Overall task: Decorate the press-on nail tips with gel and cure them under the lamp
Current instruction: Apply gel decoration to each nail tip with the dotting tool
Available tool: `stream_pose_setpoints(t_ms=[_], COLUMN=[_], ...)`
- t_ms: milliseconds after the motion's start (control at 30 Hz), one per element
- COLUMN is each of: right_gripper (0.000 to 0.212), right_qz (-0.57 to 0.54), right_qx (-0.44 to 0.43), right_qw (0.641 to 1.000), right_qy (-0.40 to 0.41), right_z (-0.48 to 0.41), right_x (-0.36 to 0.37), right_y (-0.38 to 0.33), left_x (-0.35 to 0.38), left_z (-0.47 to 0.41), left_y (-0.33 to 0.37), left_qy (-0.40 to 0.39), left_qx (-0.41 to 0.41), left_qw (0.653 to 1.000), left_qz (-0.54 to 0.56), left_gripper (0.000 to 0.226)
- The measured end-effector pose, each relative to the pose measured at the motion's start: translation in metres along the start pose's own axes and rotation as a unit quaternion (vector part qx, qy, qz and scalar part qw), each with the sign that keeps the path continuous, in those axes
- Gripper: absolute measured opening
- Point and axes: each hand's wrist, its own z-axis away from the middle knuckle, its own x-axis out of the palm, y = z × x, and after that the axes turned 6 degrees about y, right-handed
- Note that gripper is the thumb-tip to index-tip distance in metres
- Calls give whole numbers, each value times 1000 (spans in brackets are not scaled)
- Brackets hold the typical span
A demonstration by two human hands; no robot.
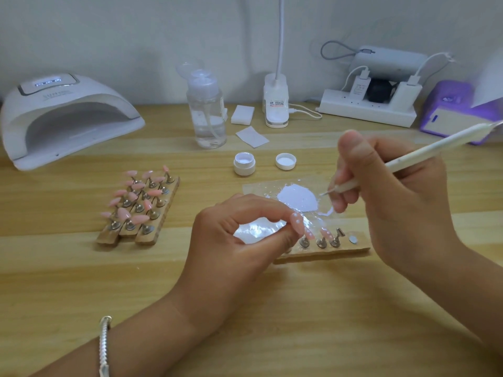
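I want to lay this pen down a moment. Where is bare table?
Bare wood: between the lamp and the nail racks; in front of those racks, left of the left hand; in front of the small rack. Crowded around the palette, jar and lid.

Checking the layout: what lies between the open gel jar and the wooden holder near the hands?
In the head view, a clear sheet with a puddle of white gel lies between gel jar and wooden holder.
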Motion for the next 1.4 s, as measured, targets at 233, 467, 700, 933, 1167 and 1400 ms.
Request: stream_pose_setpoints(t_ms=[233,467,700,933,1167,1400], right_gripper=[43,49,46,54,55,54], right_qz=[131,207,193,173,180,190], right_qx=[8,90,86,104,104,106], right_qw=[991,974,977,979,978,976], right_qy=[-10,-21,8,9,-2,-16], right_z=[-17,-19,-15,-15,-16,-16], right_x=[-16,-31,-32,-30,-31,-31], right_y=[16,40,48,48,50,51], left_x=[0,0,0,0,1,1], left_z=[-1,0,-1,0,0,-1], left_y=[0,0,0,1,1,1], left_qy=[6,6,6,5,8,9], left_qx=[-6,-7,-11,-16,-14,-14], left_qw=[1000,1000,1000,1000,1000,1000], left_qz=[-1,-8,-4,2,-7,-10], left_gripper=[17,16,8,6,7,7])
